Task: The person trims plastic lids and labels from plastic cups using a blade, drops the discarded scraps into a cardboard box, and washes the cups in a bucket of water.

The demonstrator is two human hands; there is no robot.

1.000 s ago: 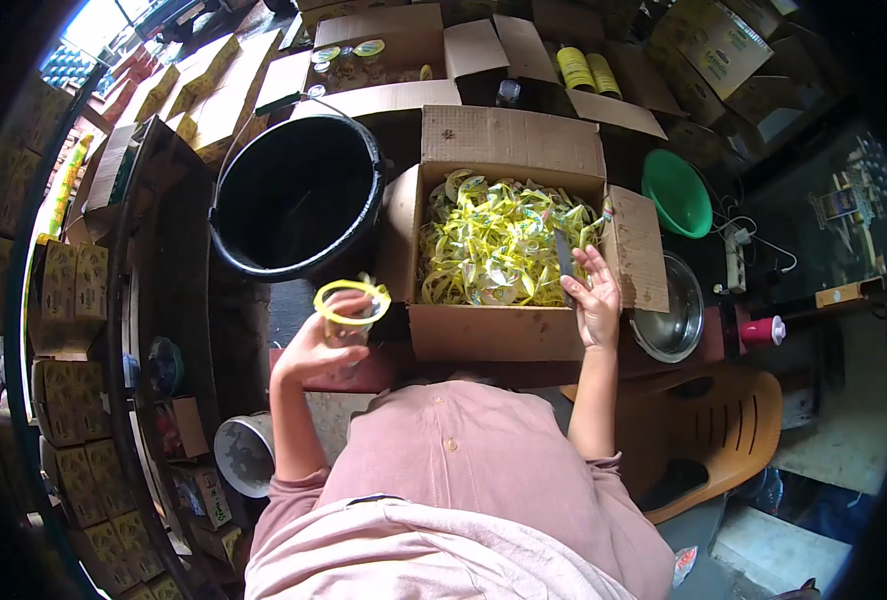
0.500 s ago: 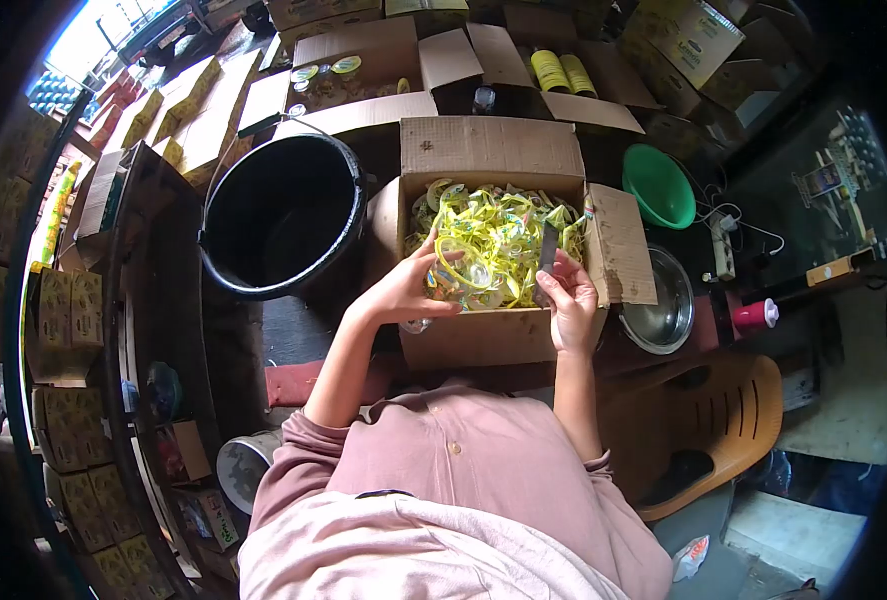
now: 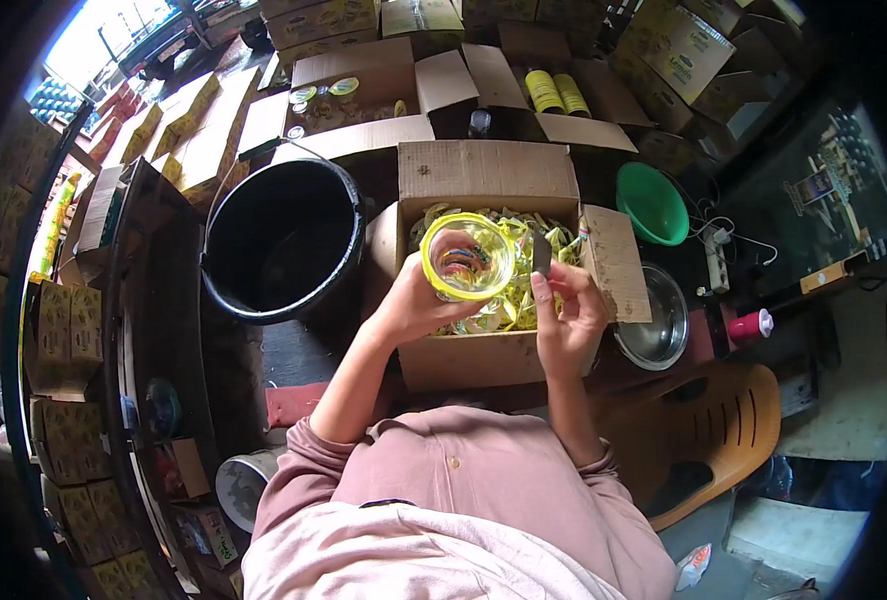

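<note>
Wrapped round a clear plastic cup [image 3: 466,258] with a yellow rim, my left hand [image 3: 413,303] holds it over the front left of an open cardboard box [image 3: 483,362]. The inside of the cup faces up towards me. My right hand [image 3: 569,312] pinches a dark flat blade [image 3: 541,254], upright between thumb and fingers, just right of the cup. Yellow and clear plastic strips [image 3: 511,307] fill the box beneath both hands.
A black bucket [image 3: 283,240] stands left of the box. To the right are a green bowl [image 3: 653,204], a metal bowl [image 3: 658,318] and a power strip [image 3: 715,262]. Behind, an open carton [image 3: 353,62] holds lidded cups. An orange chair [image 3: 733,430] is at lower right.
My left hand has moved right from beside the bucket to over the box, and the cup now faces up. The blade in my right hand is closer to the cup. The view has shifted slightly.
</note>
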